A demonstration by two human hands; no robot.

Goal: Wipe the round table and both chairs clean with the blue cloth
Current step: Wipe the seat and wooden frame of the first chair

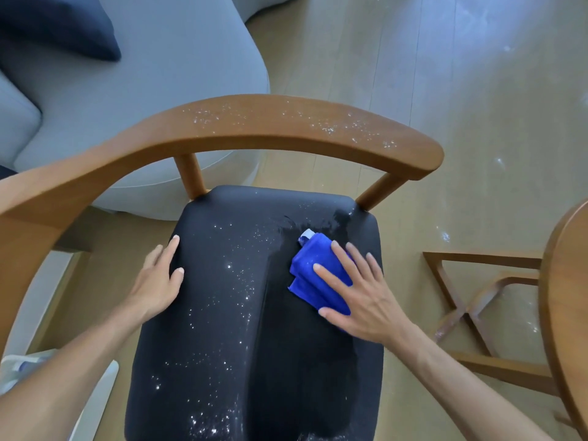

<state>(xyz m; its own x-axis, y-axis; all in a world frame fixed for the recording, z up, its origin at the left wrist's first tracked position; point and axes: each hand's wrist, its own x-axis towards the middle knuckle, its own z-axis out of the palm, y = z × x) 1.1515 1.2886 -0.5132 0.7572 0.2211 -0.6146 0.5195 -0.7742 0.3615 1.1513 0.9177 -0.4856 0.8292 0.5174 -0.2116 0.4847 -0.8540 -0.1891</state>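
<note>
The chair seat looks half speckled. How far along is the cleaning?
Done: the seat's right half looks clear of white specks. In hand: the right hand presses the blue cloth flat there, while the left hand rests on the seat's edge. Left: the speckled left half and the dusty backrest rail. The table is barely in view.

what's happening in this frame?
A person is wiping a chair seat with a folded blue cloth. The right hand presses flat on the cloth at the seat's right side; the left hand rests flat on the seat's left edge. The right half of the seat looks mostly clean, while white specks cover the left half and the wooden backrest. Specks also lie on the floor. A table edge shows at right.
</note>
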